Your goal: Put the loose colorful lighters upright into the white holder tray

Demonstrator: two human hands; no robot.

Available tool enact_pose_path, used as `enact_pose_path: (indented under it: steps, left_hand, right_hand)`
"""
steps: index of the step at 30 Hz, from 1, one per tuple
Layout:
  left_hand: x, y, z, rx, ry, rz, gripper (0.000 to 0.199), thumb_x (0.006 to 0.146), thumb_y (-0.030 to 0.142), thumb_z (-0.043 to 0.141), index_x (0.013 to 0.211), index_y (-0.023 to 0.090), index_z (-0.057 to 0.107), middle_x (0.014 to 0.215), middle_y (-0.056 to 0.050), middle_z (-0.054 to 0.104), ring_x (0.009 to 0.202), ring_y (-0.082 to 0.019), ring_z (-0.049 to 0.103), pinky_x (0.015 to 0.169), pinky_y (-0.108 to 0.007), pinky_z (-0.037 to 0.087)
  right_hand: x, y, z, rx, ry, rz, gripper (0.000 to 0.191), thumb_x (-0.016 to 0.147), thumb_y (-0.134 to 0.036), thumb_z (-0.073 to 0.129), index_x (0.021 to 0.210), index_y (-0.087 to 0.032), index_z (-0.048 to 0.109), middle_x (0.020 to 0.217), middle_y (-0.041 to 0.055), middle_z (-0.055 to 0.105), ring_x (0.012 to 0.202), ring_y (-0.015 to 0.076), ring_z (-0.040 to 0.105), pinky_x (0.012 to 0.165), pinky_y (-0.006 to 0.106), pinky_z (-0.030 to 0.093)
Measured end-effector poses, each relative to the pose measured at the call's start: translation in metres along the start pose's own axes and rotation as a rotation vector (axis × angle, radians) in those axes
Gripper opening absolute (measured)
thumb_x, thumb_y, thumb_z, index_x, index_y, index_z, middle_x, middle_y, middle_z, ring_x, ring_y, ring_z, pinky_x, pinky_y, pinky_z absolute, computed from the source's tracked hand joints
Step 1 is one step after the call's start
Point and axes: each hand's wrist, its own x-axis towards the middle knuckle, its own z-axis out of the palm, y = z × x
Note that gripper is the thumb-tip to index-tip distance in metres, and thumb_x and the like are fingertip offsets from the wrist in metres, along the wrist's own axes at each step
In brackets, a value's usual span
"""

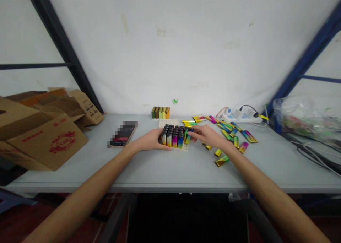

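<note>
Lighter block (174, 138), right of the phone (130, 129): upright rows, black tops, shiny silver, magenta, blue, gold bodies. Left hand (151, 139) cups its left side; right hand (207, 134) pinches a green-gold lighter (188, 138) at its right edge. Loose lighters (236, 141) scatter farther right of phone, cartons (32, 140) left of it. Right forearm hides some loose ones; phone screen pixelated; whether the pinched lighter is seated, can't tell.
</note>
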Motion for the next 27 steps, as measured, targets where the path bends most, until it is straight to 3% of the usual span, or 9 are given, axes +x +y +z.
enact_pose_path:
  steps: [11, 15, 20, 27]
  left_hand:
    - [0.0, 0.0, 0.0, 0.004, -0.006, -0.015, 0.086, 0.065, 0.068, 0.081, 0.132, 0.019, 0.062, 0.133, -0.01, 0.07, 0.119, -0.035, 0.066, 0.104, -0.043, 0.052]
    - [0.0, -0.001, 0.001, 0.0, -0.001, -0.003, 0.085, 0.064, 0.067, 0.083, 0.132, 0.019, 0.062, 0.134, -0.01, 0.069, 0.12, -0.035, 0.065, 0.107, -0.044, 0.05]
    - [0.0, -0.004, 0.002, -0.003, 0.0, 0.004, 0.086, 0.066, 0.067, 0.083, 0.134, 0.018, 0.06, 0.135, -0.012, 0.068, 0.121, -0.035, 0.065, 0.106, -0.044, 0.051]
    - [0.0, -0.008, 0.002, 0.002, 0.019, 0.031, 0.086, 0.066, 0.064, 0.084, 0.134, 0.017, 0.061, 0.134, -0.012, 0.07, 0.119, -0.034, 0.066, 0.104, -0.042, 0.051]
  right_hand:
    - [0.002, 0.001, 0.005, -0.085, -0.004, -0.047, 0.044, 0.102, -0.055, 0.05, 0.082, -0.02, 0.067, 0.076, 0.0062, 0.074, 0.062, 0.018, 0.062, 0.066, 0.03, 0.046]
    - [0.003, 0.01, 0.012, -0.088, -0.068, -0.05, 0.046, 0.105, -0.051, 0.046, 0.075, -0.02, 0.064, 0.066, 0.0035, 0.068, 0.056, 0.0163, 0.058, 0.065, 0.03, 0.044]
    - [0.006, 0.011, 0.021, -0.191, -0.026, -0.035, 0.04, 0.104, -0.041, 0.053, 0.07, -0.02, 0.059, 0.061, 0.001, 0.06, 0.054, 0.0142, 0.05, 0.061, 0.029, 0.037]
    - [0.001, 0.001, 0.01, -0.278, -0.102, -0.023, 0.034, 0.106, -0.036, 0.052, 0.077, -0.019, 0.06, 0.062, -0.0008, 0.056, 0.054, 0.0127, 0.048, 0.058, 0.028, 0.033]
